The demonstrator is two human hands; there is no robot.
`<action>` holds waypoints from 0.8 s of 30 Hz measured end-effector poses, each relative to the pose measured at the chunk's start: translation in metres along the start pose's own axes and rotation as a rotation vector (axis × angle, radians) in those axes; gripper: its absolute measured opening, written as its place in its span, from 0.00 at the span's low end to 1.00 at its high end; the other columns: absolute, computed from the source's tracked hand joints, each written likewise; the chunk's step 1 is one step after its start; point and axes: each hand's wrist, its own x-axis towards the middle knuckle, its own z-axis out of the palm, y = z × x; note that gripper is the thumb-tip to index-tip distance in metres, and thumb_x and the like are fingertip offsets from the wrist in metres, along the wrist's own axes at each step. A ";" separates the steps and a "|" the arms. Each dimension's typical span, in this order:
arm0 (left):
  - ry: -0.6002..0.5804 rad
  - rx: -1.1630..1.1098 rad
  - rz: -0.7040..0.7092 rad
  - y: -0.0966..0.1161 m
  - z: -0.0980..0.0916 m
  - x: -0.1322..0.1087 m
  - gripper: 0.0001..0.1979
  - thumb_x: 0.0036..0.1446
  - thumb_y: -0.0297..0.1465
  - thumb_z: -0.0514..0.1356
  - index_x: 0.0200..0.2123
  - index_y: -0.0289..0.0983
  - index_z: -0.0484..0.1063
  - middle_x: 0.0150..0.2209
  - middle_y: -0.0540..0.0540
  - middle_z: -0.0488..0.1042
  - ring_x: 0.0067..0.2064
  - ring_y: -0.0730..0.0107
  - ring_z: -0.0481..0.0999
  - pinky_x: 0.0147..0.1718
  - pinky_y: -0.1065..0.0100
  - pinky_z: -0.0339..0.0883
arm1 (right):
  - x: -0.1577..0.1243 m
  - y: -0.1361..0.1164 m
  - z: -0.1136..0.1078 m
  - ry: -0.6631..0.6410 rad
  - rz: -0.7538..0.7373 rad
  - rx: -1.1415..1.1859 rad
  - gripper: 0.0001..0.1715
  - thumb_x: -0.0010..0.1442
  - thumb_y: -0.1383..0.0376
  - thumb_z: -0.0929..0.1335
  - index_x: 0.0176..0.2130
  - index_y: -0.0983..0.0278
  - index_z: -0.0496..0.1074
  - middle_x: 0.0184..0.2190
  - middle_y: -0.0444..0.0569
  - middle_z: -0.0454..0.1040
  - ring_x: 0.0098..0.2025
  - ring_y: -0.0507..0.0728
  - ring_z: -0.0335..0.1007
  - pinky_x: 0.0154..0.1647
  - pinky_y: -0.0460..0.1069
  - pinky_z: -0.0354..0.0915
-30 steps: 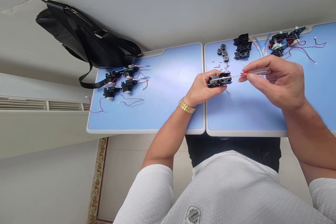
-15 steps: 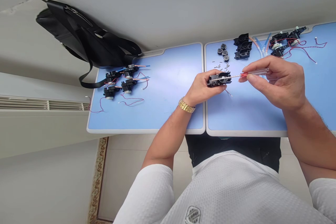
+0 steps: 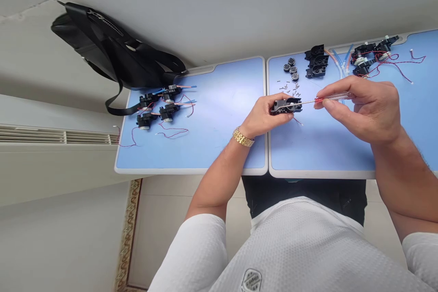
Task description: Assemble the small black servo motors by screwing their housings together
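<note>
My left hand (image 3: 262,116) grips a black plastic housing (image 3: 286,105) between thumb and fingers, above the front part of the right-hand table. A thin red wire hangs out below it. In my right hand (image 3: 367,107) is a screwdriver (image 3: 333,97) with a clear and red handle, pinched between thumb and fingertips. Its metal shaft lies nearly level and reaches left across the housing; whether the tip touches a screw is too small to tell. Loose small screws (image 3: 294,86) are scattered on the table just beyond the housing.
Several round metal-and-black parts (image 3: 293,70) lie beyond the screws, beside a stack of black housings (image 3: 316,61). Wired black assemblies (image 3: 366,57) sit at the back right, and others (image 3: 167,112) on the left table (image 3: 219,146). A black bag (image 3: 106,50) leans on the wall.
My right hand and the screwdriver have shifted very slightly to the right. The left hand keeps its hold on the housing almost unmoved.
</note>
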 end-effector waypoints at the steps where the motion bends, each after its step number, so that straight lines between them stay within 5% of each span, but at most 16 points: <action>1: -0.003 -0.001 -0.002 0.000 0.000 0.000 0.15 0.57 0.36 0.71 0.47 0.39 0.86 0.36 0.48 0.82 0.33 0.71 0.74 0.33 0.67 0.69 | 0.000 -0.001 0.000 0.000 0.001 -0.005 0.15 0.72 0.65 0.78 0.49 0.40 0.88 0.41 0.37 0.90 0.39 0.62 0.88 0.43 0.62 0.83; 14: 0.000 -0.029 -0.026 0.002 0.000 0.001 0.16 0.52 0.35 0.71 0.45 0.39 0.87 0.33 0.49 0.80 0.31 0.72 0.71 0.31 0.69 0.66 | 0.000 0.005 0.001 0.058 -0.013 0.041 0.09 0.69 0.62 0.79 0.46 0.45 0.88 0.39 0.39 0.89 0.37 0.60 0.86 0.41 0.59 0.83; 24: 0.002 -0.010 -0.026 0.001 -0.001 0.000 0.17 0.53 0.35 0.72 0.47 0.40 0.87 0.35 0.48 0.82 0.33 0.70 0.74 0.33 0.67 0.70 | 0.000 0.003 0.001 0.036 -0.051 0.074 0.16 0.67 0.68 0.79 0.48 0.45 0.88 0.40 0.39 0.90 0.38 0.60 0.88 0.43 0.58 0.84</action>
